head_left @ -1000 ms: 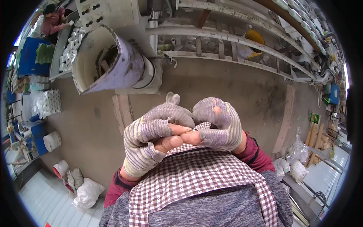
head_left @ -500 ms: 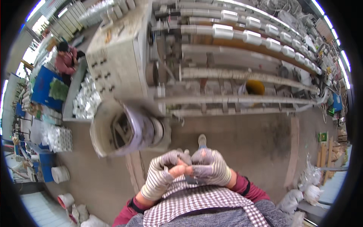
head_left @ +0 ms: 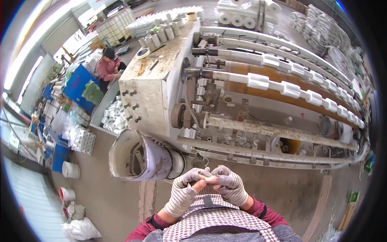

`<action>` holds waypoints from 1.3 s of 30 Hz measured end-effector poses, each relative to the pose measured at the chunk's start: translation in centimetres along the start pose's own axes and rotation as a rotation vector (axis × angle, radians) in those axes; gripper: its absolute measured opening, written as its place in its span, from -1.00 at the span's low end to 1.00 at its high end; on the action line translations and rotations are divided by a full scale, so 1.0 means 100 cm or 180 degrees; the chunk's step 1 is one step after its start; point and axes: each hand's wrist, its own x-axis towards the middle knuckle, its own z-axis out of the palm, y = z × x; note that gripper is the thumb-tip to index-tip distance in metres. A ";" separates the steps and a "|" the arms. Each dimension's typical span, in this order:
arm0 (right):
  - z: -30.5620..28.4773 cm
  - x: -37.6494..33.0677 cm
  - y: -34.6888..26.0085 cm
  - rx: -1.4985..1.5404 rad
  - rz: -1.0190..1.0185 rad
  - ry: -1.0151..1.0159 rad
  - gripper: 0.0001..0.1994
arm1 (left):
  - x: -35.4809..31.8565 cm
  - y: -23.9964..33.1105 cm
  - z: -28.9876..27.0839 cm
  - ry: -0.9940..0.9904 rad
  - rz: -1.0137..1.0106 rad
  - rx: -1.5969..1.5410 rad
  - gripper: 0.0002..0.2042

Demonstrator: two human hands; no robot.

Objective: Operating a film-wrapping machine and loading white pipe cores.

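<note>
Both hands wear striped knit gloves with bare fingertips and meet in front of my checked apron (head_left: pixel 213 218). My left hand (head_left: pixel 186 191) is closed, its thumb and fingers pinched together. Against it, my right hand (head_left: pixel 229 186) is pinched shut too, the fingertips of the two touching. Whatever may lie between the fingers is too small or hidden to make out. Just ahead stands a long roller machine (head_left: pixel 262 129), its shafts carrying several white rolls (head_left: pixel 258 82). Left of my hands is a large worn bin (head_left: pixel 158 159) with tube-like pieces inside.
A machine cabinet (head_left: pixel 143 105) stands ahead left, with an orange tool (head_left: pixel 141 67) and several cardboard tubes on top. Beyond it, a co-worker (head_left: pixel 108 68) sits by a trough of white rolls (head_left: pixel 115 117). A yellow bucket (head_left: pixel 291 145) sits under the machine's bars. White sacks (head_left: pixel 80 229) lie at lower left.
My view has tilted up and turned, so the machine and bin appear shifted to the right and lower. My hands stay together, fingertips still pinched, slightly changed in angle.
</note>
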 end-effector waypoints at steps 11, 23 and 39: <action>-0.010 0.137 0.045 -0.1131 0.0061 -0.0076 -0.70 | 0.133 0.061 -0.171 0.1963 0.1263 0.1646 -0.86; 0.059 0.422 0.186 -0.3722 -0.1070 0.0108 -0.52 | 0.302 0.116 -0.401 0.2647 0.0418 0.5211 -0.68; 0.050 0.436 0.208 -0.3558 -0.1910 -0.0072 -0.89 | 0.279 0.130 -0.393 0.2492 0.1474 0.5009 -0.74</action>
